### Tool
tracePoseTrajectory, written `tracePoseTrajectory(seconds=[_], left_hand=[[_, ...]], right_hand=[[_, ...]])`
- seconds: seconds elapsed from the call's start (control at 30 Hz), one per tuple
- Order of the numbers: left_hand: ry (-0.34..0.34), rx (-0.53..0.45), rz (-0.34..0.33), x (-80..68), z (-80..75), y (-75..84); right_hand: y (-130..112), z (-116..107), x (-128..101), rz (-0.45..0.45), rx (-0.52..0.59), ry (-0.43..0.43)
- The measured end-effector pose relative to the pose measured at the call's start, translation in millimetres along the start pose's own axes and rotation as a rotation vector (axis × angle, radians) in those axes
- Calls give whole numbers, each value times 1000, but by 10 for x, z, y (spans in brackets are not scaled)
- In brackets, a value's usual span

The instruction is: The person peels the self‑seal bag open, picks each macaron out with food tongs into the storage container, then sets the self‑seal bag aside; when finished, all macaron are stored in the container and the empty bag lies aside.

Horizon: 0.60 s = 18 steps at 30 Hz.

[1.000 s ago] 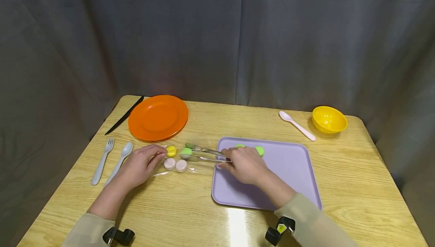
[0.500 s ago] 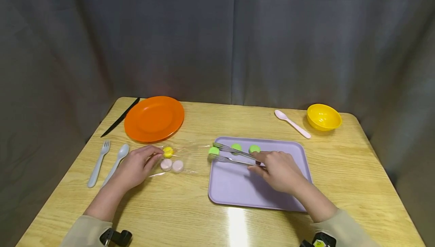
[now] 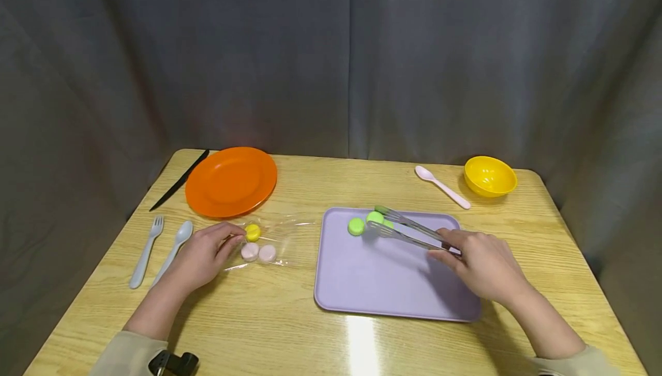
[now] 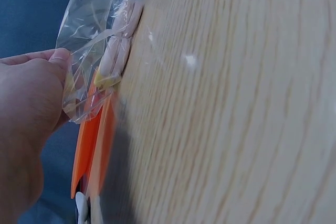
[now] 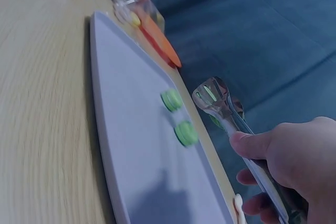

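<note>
My left hand [image 3: 209, 252] pinches the edge of a clear plastic bag [image 4: 86, 22] at the left of the table. Inside the bag lie a yellow macaron [image 3: 252, 233] and two pale pink macarons [image 3: 267, 253]. Over the lilac tray [image 3: 383, 290], my right hand [image 3: 483, 264] grips metal tongs [image 3: 414, 226]. Between the tips of the tongs is a green macaron [image 3: 374, 218], raised above the tray and mostly hidden by them in the right wrist view. Two more green macarons [image 5: 171, 99] rest near the tray's far edge; the head view shows one partly covered.
Behind the bag lies an orange plate [image 3: 231, 183] with a black knife [image 3: 178, 181] beside it. A pale fork [image 3: 147, 252] and spoon [image 3: 173, 249] flank the left forearm. At the back right are a pink spoon [image 3: 442, 187] and a yellow bowl [image 3: 488, 177].
The right hand has moved right with the tongs, carrying the green macaron from the bag to above the tray. The left hand keeps pinching the bag, nearly still.
</note>
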<state>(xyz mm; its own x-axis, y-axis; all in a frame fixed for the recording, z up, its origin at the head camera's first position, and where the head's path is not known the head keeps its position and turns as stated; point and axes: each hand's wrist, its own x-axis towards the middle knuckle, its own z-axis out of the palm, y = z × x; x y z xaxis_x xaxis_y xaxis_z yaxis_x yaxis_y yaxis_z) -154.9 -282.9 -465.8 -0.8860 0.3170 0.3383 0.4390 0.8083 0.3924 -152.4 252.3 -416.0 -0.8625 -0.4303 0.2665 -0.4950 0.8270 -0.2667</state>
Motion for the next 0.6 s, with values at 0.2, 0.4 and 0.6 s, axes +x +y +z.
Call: tracePoseTrajectory(seconds=[0.2, 0.4, 0.6], left_hand=[[8, -1, 8, -3, 3, -9], [6, 5, 6, -3, -2, -4], [-1, -2, 4, -2, 11, -11]], right_hand=[[207, -93, -168, 67, -36, -17], [389, -126, -312, 94, -54, -27], [496, -111, -382, 127, -56, -62]])
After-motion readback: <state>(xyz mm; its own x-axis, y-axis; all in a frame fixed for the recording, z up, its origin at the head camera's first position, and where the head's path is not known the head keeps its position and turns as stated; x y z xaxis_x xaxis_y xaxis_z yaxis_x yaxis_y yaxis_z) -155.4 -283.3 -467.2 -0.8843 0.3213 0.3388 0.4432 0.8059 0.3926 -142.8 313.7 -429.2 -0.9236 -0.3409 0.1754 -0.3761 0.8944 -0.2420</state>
